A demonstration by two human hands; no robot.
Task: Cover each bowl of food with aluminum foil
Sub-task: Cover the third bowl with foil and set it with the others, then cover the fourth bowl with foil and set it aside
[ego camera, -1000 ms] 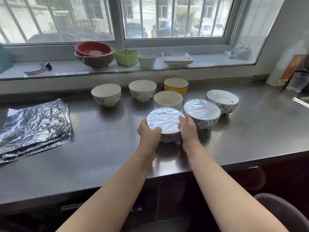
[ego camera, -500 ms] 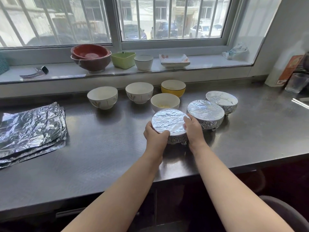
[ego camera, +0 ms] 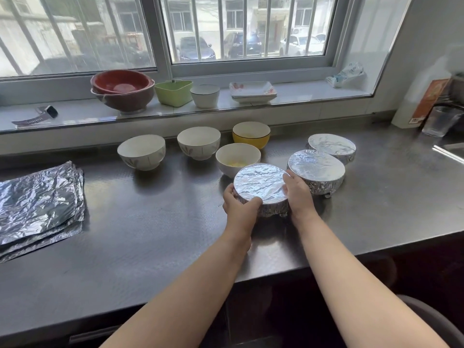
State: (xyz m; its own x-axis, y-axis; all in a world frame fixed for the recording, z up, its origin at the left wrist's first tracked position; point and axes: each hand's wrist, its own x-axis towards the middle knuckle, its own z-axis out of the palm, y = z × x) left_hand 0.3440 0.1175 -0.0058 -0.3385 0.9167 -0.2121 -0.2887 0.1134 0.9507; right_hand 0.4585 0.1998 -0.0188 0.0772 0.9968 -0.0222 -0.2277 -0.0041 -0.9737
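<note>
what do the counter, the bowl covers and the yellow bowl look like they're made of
Counter: likely stainless steel, brushed grey with soft window reflections. Bowl covers: aluminum foil, crinkled, bright and mirror-like, same as the foil sheets. Yellow bowl: probably glazed ceramic, glossy with a dark rim line; plastic can't be ruled out.

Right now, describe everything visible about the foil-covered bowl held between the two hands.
The foil-covered bowl is round, its top sealed by a flat, crinkled sheet of shiny aluminum foil folded down over the rim and crimped against the sides. The bowl underneath is hidden. It sits upright on the dark steel counter, nearest the front edge. The left hand grips its near left side with the thumb on the foil top; the right hand grips its right side. An open white bowl stands just behind it.
</note>
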